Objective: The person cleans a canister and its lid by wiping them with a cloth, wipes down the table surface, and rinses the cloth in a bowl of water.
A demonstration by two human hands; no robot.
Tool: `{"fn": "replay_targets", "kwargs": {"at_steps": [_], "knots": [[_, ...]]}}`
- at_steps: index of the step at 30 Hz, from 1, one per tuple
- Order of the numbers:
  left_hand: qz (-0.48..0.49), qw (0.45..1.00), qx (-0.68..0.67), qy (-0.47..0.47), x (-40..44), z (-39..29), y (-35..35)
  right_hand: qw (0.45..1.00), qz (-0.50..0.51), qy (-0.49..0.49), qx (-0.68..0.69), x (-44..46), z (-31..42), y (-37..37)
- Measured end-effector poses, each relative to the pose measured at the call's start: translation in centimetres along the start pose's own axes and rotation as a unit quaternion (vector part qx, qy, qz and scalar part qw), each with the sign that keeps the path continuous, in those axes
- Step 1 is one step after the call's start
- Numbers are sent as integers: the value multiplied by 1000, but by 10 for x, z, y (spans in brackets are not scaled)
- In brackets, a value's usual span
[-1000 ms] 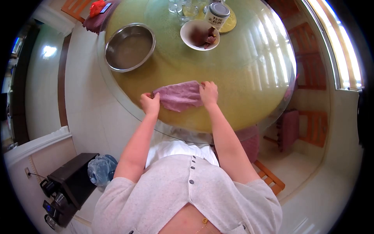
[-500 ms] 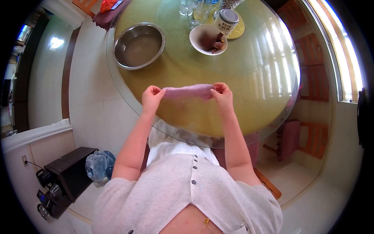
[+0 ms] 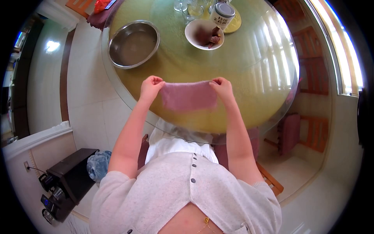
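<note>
A purple-pink cloth hangs spread between my two hands, above the near part of the round glass-topped table. My left hand pinches its upper left corner. At the upper right corner, the fingers of my right hand are closed on the cloth. Its top edge is pulled nearly straight, and the lower part drops towards me. Beyond my left hand stands a metal basin holding cloudy liquid. A white bowl with brownish-purple pieces sits farther back.
A lidded jar stands behind the bowl on a round yellow mat. Glass cups are at the far side. Chairs line the right. A dark cabinet and a plastic-wrapped water bottle stand at lower left.
The cloth was a narrow, bunched strip between my hands; now it hangs open as a wide sheet. Both hands have risen slightly in the view.
</note>
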State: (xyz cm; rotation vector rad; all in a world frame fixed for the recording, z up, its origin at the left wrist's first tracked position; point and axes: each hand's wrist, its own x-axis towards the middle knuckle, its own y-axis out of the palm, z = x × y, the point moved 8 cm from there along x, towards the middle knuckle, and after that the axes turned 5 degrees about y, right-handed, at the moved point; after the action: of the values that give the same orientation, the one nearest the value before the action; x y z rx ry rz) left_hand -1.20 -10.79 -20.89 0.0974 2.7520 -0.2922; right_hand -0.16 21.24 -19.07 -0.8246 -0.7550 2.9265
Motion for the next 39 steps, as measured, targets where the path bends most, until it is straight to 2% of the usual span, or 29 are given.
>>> {"fn": "replay_targets", "kwargs": {"at_steps": [2,3,5,8,10,12,13,14,15,16,17,18,19,21,22,24,25,26,27,28,29,30,31,33,34,35,37,38,39], "knots": [[-109,962,242,68,11,-4,-10,976,-177,-63,-113,10,6,-3],[-138,921,345,113,7,-10,-8,975,-178,-63,-114,11,1,6],[-115,920,348,143,1,-12,3,970,-204,-113,-72,-2,-5,20],[-74,908,362,196,-8,-6,27,967,-213,-124,-63,-11,-21,45],[-91,885,355,288,-14,-14,38,966,-218,-127,-56,-14,-16,55],[-98,897,337,269,1,-9,36,926,-329,-173,-69,-21,-3,47],[-124,913,326,213,14,-1,28,926,-329,-171,-70,-14,-1,44],[-146,925,315,152,22,10,20,929,-340,-106,-96,-1,-7,35],[-142,926,315,150,27,13,17,928,-350,-41,-121,9,-16,26],[-101,926,336,136,34,17,18,928,-350,-38,-122,16,-17,20],[-61,924,357,122,38,21,20,930,-301,-52,-204,26,-13,23],[-61,924,356,122,39,22,19,924,-248,-65,-283,33,-10,30],[-73,928,343,125,40,22,17,924,-248,-65,-284,30,0,26],[-86,931,330,128,39,20,11,958,-88,73,-264,32,-5,30],[-79,944,302,109,37,21,7,958,-88,73,-265,27,5,33],[-70,956,273,86,35,34,4,968,-111,-12,-224,9,33,54],[-18,991,126,30,39,61,11,968,-111,-11,-224,4,38,71],[33,999,-24,-26,40,78,19,996,-42,-18,-71,1,42,99],[30,999,-23,-25,39,70,15,996,30,-26,85,-1,47,119],[25,985,-117,-128,29,71,15,995,33,-28,85,-4,52,121],[19,950,-209,-230,16,76,17,998,-19,-52,42,-9,60,116],[16,951,-207,-231,14,77,15,995,-71,-74,-1,-14,67,112],[-12,968,-165,-190,16,73,6,995,-70,-74,0,-14,59,120],[-36,981,-123,-149,20,74,0,969,-110,-195,-107,-16,48,138],[-66,994,-65,-65,25,70,-9,945,-129,-254,-161,-22,55,143],[-95,995,-6,18,26,67,-15,945,-128,-252,-162,-23,54,150],[-79,996,-20,22,25,75,-15,868,-123,-302,-375,-32,75,181],[-63,997,-34,27,25,78,-14,869,-122,-302,-374,-28,70,183],[-62,997,-32,27,23,79,-17,876,-63,-292,-379,-18,61,191]]}}
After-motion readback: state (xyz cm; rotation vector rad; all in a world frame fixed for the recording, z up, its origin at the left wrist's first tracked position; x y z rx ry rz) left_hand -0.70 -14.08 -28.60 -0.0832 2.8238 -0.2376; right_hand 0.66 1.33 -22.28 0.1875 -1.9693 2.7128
